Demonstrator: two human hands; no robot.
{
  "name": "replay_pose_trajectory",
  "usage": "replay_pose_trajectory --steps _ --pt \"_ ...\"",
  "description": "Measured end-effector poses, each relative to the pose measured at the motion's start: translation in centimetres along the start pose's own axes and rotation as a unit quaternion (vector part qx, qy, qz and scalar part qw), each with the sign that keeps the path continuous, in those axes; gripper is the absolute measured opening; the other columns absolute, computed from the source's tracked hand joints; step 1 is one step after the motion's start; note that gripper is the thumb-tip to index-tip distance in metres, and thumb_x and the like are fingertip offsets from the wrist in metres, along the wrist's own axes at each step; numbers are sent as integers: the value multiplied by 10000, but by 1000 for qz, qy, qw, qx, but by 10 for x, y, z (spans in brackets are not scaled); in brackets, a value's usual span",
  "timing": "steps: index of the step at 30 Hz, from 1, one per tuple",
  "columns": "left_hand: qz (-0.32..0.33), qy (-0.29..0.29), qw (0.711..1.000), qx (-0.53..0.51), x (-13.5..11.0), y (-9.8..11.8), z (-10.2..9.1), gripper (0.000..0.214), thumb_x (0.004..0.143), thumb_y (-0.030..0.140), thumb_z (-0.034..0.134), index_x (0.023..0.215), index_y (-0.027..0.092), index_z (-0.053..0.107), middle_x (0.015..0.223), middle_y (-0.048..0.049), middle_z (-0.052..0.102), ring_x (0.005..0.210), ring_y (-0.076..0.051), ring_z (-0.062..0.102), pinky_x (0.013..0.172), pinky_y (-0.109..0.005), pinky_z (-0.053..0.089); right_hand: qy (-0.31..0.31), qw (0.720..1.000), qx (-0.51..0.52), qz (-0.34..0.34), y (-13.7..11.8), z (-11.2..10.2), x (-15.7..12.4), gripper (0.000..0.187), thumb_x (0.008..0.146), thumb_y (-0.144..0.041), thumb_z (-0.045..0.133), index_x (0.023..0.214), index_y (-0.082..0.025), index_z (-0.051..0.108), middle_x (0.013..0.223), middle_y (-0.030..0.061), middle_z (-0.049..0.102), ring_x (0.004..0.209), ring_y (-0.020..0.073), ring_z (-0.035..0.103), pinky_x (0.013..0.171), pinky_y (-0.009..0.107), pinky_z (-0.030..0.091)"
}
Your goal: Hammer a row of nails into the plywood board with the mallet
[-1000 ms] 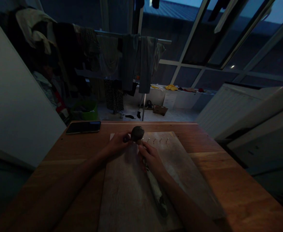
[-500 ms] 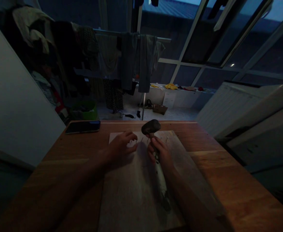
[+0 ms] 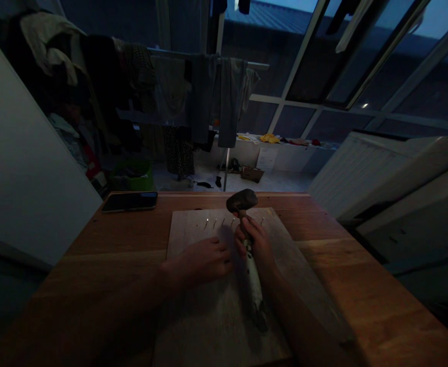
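Observation:
My right hand [image 3: 257, 239] grips a hammer [image 3: 254, 278] high on its worn, pale handle, close below the dark head. The head is raised over the far part of a wooden board [image 3: 193, 316]. Along that far part, a row of several thin nails [image 3: 215, 223] stands up from the wood, some of them leaning. My left hand [image 3: 206, 260] is low over the middle of the board, nearer to me than the nails. Its fingers are curled down and together, and whatever is beneath the fingertips is hidden.
The board lies on a wooden table [image 3: 105, 275]. A phone [image 3: 130, 201] rests at the table's far left corner. Beyond are a green tub [image 3: 142, 181] and clothes [image 3: 204, 97] hanging on a rack. A pale cabinet [image 3: 392, 204] stands to the right.
My left hand has drawn back from the nails toward me, and its spread fingers have curled over the board's middle. The hammer in my right hand has barely shifted.

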State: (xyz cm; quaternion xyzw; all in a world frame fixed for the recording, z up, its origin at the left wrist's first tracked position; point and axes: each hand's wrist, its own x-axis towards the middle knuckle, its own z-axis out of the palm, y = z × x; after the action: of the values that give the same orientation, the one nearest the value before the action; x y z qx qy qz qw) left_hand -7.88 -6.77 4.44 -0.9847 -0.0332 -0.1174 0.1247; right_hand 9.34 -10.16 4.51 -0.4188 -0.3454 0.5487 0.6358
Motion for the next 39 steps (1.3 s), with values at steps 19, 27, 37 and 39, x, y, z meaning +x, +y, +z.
replay_pose_trajectory --steps 19,27,37,39 --pt "-402 192 803 -395 -51 -88 40 180 853 258 642 984 172 731 820 -24 716 704 -135 619 662 -240 488 0 1000 14 19 11 3 -1 496 806 -541 777 1119 -179 646 578 -111 489 308 61 407 260 183 302" --pt "-407 184 800 -400 -52 -82 36 138 832 261 662 910 169 729 709 5 662 611 -108 546 618 -217 474 -13 1000 -3 28 12 9 -2 522 775 -582 781 1093 -190 648 565 -113 479 299 59 391 252 184 288" --pt "-391 174 813 -394 -55 -85 45 202 821 307 665 945 168 742 769 -22 714 678 -136 616 643 -238 485 -60 996 -25 53 19 21 -6 566 785 -610 758 1118 -177 608 565 -118 497 301 67 420 265 192 330" --pt "-394 174 809 -399 -55 -85 44 213 817 313 668 955 168 737 752 -20 708 667 -138 619 631 -238 481 -62 996 -32 54 19 22 -6 531 795 -608 750 1082 -187 601 572 -117 498 304 65 422 266 187 326"
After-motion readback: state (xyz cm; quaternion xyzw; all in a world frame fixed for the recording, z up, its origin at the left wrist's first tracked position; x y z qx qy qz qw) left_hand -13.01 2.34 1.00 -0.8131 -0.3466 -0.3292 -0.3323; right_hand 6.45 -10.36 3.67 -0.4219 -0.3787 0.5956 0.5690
